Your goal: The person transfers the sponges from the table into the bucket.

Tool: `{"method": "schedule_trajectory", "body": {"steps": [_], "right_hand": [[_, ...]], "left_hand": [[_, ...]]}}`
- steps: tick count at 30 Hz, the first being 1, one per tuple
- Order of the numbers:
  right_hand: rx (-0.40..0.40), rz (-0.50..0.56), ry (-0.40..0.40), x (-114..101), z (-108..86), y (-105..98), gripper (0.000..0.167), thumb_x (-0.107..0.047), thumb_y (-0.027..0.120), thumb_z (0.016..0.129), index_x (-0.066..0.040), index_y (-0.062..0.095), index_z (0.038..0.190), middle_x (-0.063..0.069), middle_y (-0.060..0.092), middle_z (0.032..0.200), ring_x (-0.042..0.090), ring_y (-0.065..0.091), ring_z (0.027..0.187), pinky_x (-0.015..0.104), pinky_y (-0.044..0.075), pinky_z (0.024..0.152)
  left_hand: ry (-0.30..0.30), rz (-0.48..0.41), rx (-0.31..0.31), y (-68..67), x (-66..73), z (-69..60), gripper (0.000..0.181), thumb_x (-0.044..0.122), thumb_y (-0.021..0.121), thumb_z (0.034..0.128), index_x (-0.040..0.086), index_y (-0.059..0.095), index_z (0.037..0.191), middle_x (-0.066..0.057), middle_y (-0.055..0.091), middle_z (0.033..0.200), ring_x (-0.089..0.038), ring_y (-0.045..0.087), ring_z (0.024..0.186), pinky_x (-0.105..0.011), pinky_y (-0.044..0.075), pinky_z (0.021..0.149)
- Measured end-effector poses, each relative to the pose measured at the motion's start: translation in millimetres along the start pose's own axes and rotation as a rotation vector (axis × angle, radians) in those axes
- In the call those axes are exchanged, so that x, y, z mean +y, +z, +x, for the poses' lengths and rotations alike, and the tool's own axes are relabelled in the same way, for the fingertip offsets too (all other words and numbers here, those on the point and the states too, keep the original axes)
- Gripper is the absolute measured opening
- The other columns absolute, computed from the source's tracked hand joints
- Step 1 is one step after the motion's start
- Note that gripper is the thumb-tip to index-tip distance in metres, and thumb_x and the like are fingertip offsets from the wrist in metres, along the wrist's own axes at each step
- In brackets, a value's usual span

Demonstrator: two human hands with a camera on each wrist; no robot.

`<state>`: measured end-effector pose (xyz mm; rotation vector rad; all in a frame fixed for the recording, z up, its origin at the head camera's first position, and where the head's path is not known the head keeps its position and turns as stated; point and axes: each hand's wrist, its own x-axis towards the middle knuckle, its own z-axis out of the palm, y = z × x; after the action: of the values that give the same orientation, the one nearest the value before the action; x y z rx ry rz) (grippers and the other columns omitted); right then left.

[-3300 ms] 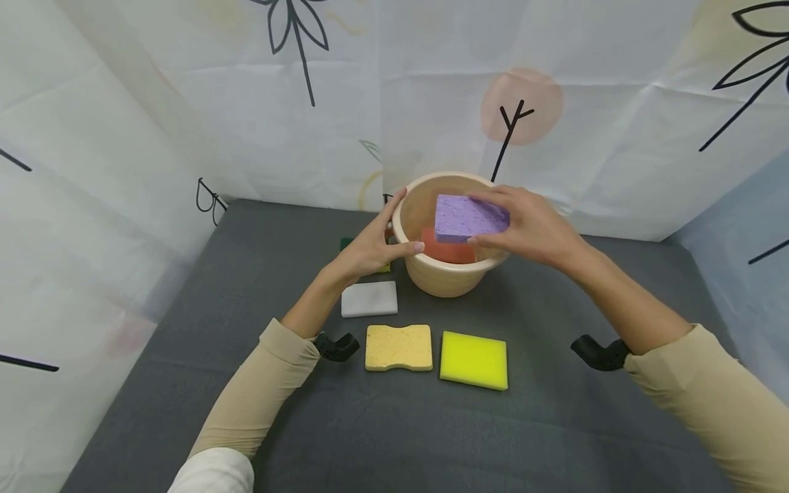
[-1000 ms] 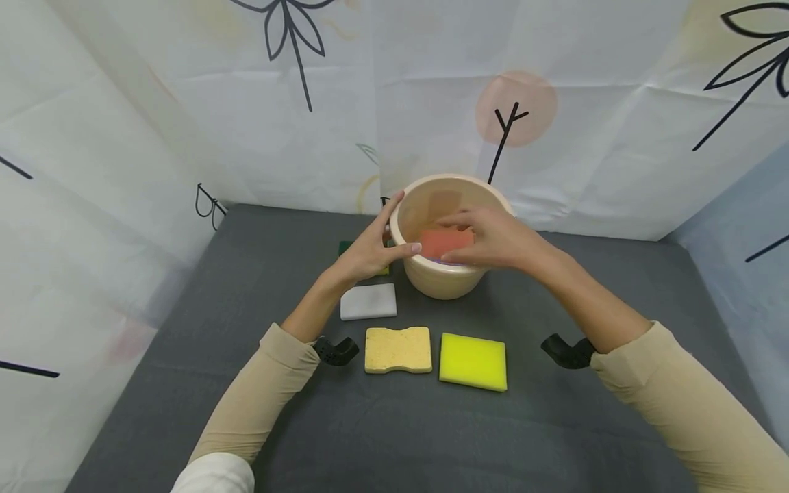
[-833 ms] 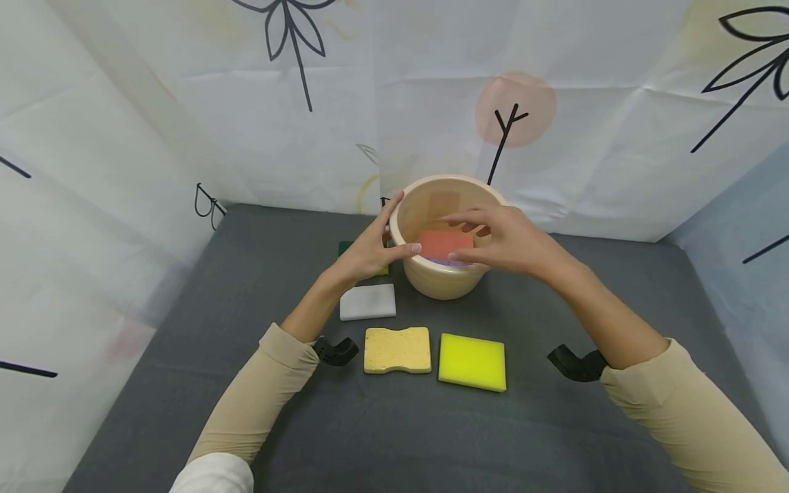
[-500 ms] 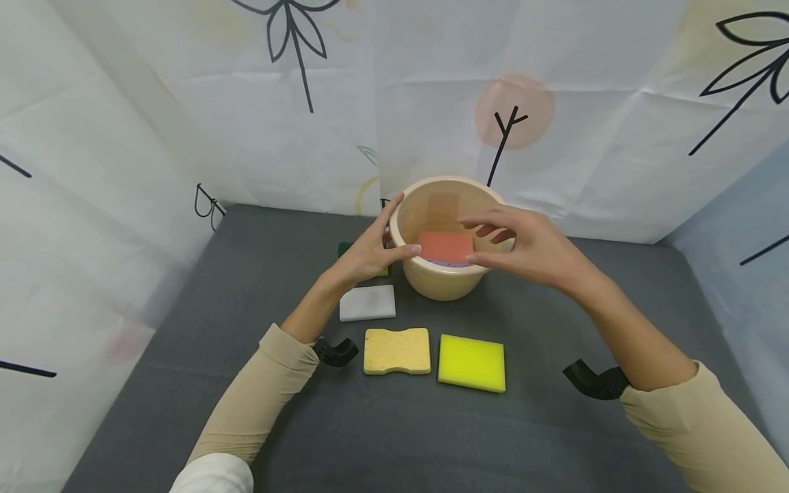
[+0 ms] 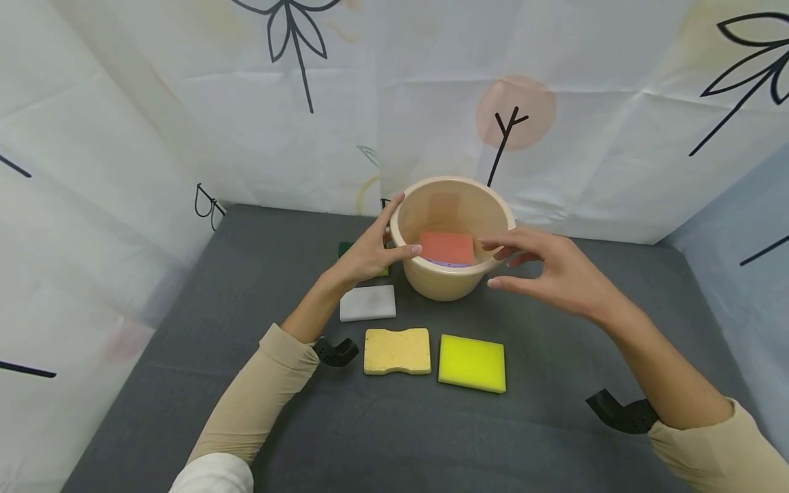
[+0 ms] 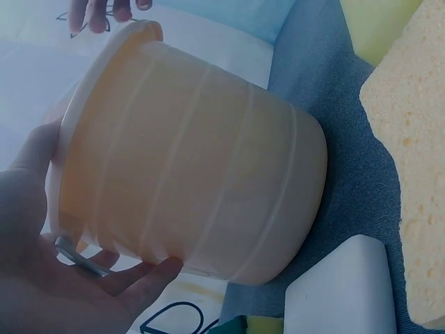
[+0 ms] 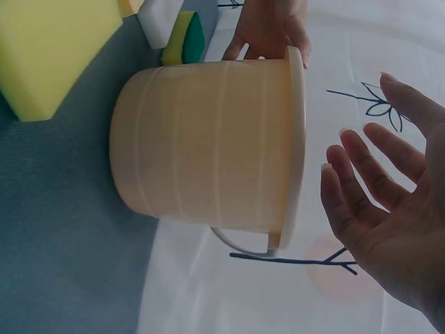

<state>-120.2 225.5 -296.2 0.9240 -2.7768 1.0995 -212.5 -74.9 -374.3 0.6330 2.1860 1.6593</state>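
Note:
A cream bucket point(image 5: 445, 284) stands at the back of the table. Inside it lie a red sponge point(image 5: 446, 248) and a purple sponge point(image 5: 448, 264), of which just a thin strip shows. My left hand point(image 5: 371, 255) holds the bucket's left side, its thumb at the rim and its fingers against the outer wall near the metal handle point(image 6: 80, 259). To the right of the rim, my right hand point(image 5: 557, 272) hovers with relaxed, parted fingers. Nothing is in it, and the right wrist view shows it apart from the bucket.
In front of the bucket lie a tan notched sponge point(image 5: 397, 351) and a bright yellow sponge point(image 5: 471, 363). A white sponge point(image 5: 368, 303) is at the left, near my forearm. Behind it, a green and yellow sponge point(image 5: 345, 248) is partly covered by my left hand.
My right hand lowered the purple sponge into the bucket and let go of it. It then drew back out to the right, over the rim. The left hand stayed on the bucket.

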Motion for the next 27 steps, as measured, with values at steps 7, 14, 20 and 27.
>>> {"method": "schedule_trajectory", "body": {"steps": [7,14,20,27], "right_hand": [[0.014,-0.039,0.035,2,-16.2,4,0.057,-0.017,0.083,0.082,-0.019,0.062,0.135,0.000,0.065,0.123,0.013,0.064,0.099,0.027,0.052,0.087],[0.031,-0.029,0.032,9,-31.3,14,0.058,-0.016,0.084,0.081,-0.016,0.062,0.134,-0.003,0.065,0.121,0.011,0.063,0.099,0.026,0.052,0.086],[0.037,-0.037,0.044,14,-41.1,25,0.060,-0.018,0.085,0.080,-0.020,0.062,0.135,-0.006,0.063,0.122,0.010,0.061,0.104,0.029,0.053,0.086],[0.070,-0.022,0.015,22,-51.2,38,0.064,-0.012,0.087,0.077,-0.020,0.061,0.136,-0.007,0.062,0.122,0.008,0.059,0.107,0.025,0.051,0.086]], "left_hand": [[0.004,-0.007,-0.005,0.2,-1.0,-0.3,0.098,0.024,0.072,0.0931,0.036,0.001,0.160,-0.002,0.009,0.165,-0.033,0.034,0.144,-0.049,0.044,0.102],[0.006,-0.009,-0.008,-0.9,-2.2,1.6,0.099,0.023,0.071,0.0932,0.034,0.000,0.160,-0.002,0.011,0.165,-0.032,0.034,0.144,-0.047,0.045,0.103],[0.020,0.005,-0.006,-1.2,-3.1,2.2,0.099,0.025,0.072,0.0930,0.033,0.000,0.161,-0.001,0.011,0.165,-0.032,0.034,0.144,-0.046,0.045,0.102],[0.024,0.005,-0.008,-0.9,-3.4,1.0,0.098,0.023,0.071,0.0931,0.033,0.000,0.160,-0.001,0.010,0.165,-0.032,0.034,0.144,-0.048,0.045,0.102]]}}
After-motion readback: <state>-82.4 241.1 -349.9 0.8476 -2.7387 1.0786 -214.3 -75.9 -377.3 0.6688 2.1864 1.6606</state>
